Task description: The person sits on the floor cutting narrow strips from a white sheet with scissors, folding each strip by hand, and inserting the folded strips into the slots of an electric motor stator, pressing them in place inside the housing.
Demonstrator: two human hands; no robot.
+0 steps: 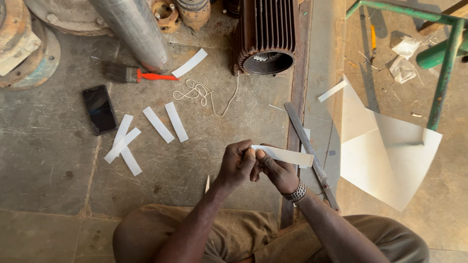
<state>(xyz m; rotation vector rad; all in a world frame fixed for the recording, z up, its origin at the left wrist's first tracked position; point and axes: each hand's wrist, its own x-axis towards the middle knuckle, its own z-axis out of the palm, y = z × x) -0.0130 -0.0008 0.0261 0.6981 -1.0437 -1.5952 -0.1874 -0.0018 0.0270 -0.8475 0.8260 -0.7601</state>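
Head view: left hand (237,163) and right hand (277,171) are meeting above the floor (204,160), fingers of both pinching one end of a white strip (287,156). More strips (146,131) are lying near the phone (99,109), brush (134,74) and string (202,93).

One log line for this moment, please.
left hand: pinching paper strip | right hand: gripping same strip | nearby: cut strips, metal bar, phone

I count five cut white strips (158,124) lying together on the floor, one phone (99,109), one paintbrush (131,74), one large white sheet (385,151), one metal ruler (312,155)
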